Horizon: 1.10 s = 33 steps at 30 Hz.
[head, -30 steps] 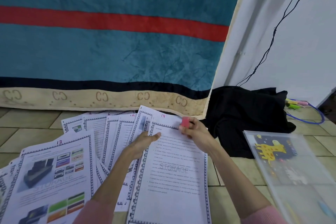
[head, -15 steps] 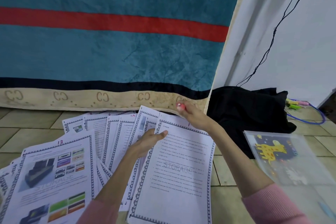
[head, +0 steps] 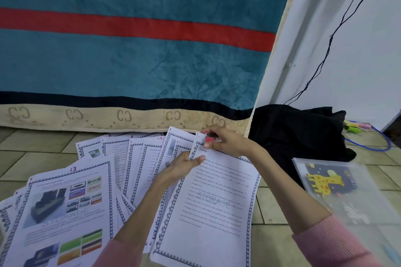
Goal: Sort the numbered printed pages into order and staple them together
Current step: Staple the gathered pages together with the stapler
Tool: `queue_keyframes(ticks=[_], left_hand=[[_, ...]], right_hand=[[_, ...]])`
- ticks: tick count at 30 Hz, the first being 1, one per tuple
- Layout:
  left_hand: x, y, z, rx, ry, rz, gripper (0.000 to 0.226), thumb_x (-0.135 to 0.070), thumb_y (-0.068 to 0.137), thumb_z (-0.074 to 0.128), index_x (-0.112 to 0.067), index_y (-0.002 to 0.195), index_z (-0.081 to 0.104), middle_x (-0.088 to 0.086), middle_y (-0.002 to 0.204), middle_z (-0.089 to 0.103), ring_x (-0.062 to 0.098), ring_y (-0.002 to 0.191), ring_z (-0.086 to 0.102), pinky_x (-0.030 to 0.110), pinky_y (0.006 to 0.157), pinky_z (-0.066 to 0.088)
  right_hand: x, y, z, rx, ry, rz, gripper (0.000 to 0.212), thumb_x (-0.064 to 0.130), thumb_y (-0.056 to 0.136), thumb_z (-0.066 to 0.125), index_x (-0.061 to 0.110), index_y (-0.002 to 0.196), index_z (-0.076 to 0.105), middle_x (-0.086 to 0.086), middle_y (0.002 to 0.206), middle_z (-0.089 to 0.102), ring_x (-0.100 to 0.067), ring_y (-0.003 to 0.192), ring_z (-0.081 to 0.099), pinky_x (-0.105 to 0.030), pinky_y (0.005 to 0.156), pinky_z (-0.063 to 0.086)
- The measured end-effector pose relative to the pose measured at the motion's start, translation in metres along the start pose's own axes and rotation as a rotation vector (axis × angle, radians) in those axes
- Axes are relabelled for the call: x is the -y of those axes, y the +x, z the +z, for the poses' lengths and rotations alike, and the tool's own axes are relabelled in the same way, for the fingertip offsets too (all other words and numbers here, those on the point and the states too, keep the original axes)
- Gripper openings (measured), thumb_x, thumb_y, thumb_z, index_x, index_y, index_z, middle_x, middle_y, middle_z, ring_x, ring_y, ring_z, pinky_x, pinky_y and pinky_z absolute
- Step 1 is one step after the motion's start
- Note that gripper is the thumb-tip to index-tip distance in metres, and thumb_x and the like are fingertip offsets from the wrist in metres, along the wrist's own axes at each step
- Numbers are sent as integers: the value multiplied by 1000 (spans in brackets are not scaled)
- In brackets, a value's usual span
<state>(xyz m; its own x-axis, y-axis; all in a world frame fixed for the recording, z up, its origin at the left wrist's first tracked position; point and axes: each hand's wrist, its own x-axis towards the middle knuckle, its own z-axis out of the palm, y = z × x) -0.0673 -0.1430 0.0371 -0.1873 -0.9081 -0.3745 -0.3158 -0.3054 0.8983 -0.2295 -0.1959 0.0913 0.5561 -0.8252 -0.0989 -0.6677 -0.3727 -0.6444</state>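
We pinch what looks like a small red stapler [head: 210, 139] in our right hand [head: 230, 143] at the top-left corner of the text page [head: 213, 199] on the floor, our left hand [head: 181, 168] gripping its edge; square the sheets before squeezing.

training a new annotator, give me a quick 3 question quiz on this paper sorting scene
1. True or false: the right hand holds a small red stapler at the top corner of the text page.
2. The left hand is: A) lifting the giraffe folder B) gripping the text page's left edge C) idle on the floor.
3. What handwritten number tops the page with pictures?

Key: 1 true; 2 B; 3 13
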Motion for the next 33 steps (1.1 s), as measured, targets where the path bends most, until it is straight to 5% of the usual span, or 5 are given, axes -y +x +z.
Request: queue_keyframes(ticks=[4,11,15,23,33], left_hand=[[-8,-9,3,37,51,37,21,-36,97,43,-30,77,37,-13,73,24,-3,65,27,15,60,26],[-5,-8,2,74,66,111,37,-31,97,45,-17,130,46,-5,118,53,11,117,45,22,89,37],[-15,-20,6,53,78,141,45,-31,99,39,-9,138,34,-9,112,34,5,107,31,11,66,25],[3,5,6,52,36,103,67,-47,92,48,-6,141,28,0,142,36,13,125,33,24,94,26],[8,6,7,71,33,144,24,-32,96,46,-25,120,49,-8,104,60,7,102,55,14,76,42]], right_hand=[[1,3,0,32,-29,7,43,29,87,64,15,126,50,4,118,56,-7,109,54,-21,97,40],[4,3,-8,82,-44,-8,33,23,82,71,13,112,61,4,106,66,-8,99,61,-22,92,46],[6,0,-8,53,13,-38,25,17,83,70,12,107,65,8,96,65,-6,93,59,-20,90,44],[3,0,-4,-32,52,-89,17,11,80,72,14,96,70,18,83,66,4,81,61,-19,88,47],[-3,0,-1,9,96,-83,26,10,80,72,10,105,66,10,95,66,-1,88,61,-16,90,48]])
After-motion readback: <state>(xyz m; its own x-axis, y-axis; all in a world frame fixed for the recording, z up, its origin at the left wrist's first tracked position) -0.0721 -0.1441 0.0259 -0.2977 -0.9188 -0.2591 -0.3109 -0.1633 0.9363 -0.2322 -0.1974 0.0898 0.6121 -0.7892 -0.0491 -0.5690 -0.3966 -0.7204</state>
